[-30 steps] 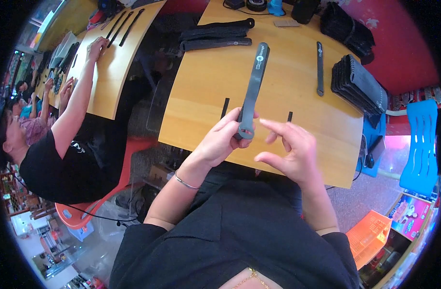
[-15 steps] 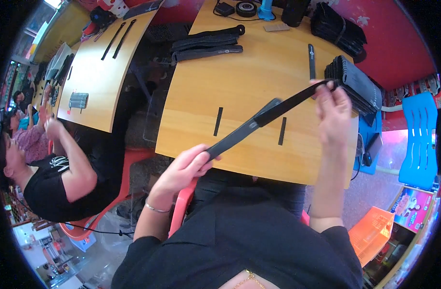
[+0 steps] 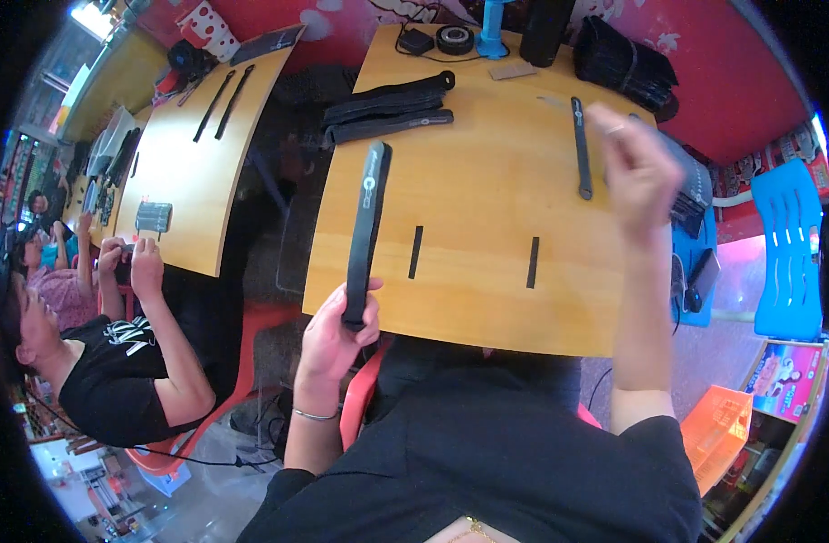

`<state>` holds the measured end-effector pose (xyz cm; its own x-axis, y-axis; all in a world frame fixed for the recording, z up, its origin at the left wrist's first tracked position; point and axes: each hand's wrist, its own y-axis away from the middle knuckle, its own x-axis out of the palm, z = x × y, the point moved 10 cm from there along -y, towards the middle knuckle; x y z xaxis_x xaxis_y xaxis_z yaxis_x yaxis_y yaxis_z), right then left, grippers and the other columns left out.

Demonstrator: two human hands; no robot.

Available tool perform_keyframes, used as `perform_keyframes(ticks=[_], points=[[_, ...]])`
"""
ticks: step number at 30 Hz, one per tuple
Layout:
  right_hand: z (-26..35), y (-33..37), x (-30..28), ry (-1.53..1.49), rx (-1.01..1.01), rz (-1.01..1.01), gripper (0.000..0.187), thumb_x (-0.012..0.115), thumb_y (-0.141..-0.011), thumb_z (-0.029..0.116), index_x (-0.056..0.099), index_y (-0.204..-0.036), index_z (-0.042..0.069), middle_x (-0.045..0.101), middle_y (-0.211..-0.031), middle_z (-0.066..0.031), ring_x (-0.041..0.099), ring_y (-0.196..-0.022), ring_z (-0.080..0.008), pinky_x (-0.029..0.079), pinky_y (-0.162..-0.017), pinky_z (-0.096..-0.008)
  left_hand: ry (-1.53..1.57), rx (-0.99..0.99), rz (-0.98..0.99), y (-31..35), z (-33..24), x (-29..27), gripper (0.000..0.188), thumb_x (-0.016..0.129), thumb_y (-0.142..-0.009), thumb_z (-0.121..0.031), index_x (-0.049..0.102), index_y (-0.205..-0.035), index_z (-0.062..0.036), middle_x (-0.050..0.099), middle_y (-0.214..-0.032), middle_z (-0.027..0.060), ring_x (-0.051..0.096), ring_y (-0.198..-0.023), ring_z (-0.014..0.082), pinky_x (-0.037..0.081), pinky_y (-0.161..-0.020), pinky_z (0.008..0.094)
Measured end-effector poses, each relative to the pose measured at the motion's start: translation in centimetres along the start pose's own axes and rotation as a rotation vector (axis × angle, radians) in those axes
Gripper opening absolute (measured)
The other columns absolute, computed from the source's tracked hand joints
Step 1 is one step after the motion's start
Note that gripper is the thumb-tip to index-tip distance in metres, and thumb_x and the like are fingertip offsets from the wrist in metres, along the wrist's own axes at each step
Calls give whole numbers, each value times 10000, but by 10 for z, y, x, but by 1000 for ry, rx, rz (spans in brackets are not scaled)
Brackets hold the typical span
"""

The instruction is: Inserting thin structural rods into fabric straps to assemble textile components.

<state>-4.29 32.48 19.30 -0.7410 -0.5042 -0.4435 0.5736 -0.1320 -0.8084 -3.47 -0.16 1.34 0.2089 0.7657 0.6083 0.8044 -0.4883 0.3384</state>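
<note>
The wooden table [image 3: 487,271] carries two dark slots. The left hand [image 3: 335,339] is clamped on the near end of a black strap [image 3: 365,226], which rises over the table's left edge; a steady hold there keeps it straight. The right hand [image 3: 640,167] is blurred, fingers probably curled, grip unclear.

The right hand [image 3: 639,172] is motion-blurred, so whether its fingers pinch anything cannot be told. It covers part of the black stack [image 3: 690,185] behind it. The left hand [image 3: 336,337] hides the lower end of the black strap [image 3: 364,226].
</note>
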Motion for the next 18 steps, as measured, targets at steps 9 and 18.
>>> perform_keyframes(ticks=[9,18], points=[[-49,115,79,72,269,798,355,623,-762,187,629,-1103,88,597,-1176,-94,583,-1038,-267,476,-875,-342,222,12,105,-25,11,44,394,432,-936,-247,404,-1258,-22,506,-952,94,501,-709,186,403,-601,289],[-64,114,90,294,305,730,444,655,-777,353,602,-1129,88,591,-1186,-58,621,-940,-265,508,-783,-366,171,28,89,-31,15,59,447,503,-908,-170,360,-1311,-39,503,-1053,100,545,-808,217,479,-694,308]])
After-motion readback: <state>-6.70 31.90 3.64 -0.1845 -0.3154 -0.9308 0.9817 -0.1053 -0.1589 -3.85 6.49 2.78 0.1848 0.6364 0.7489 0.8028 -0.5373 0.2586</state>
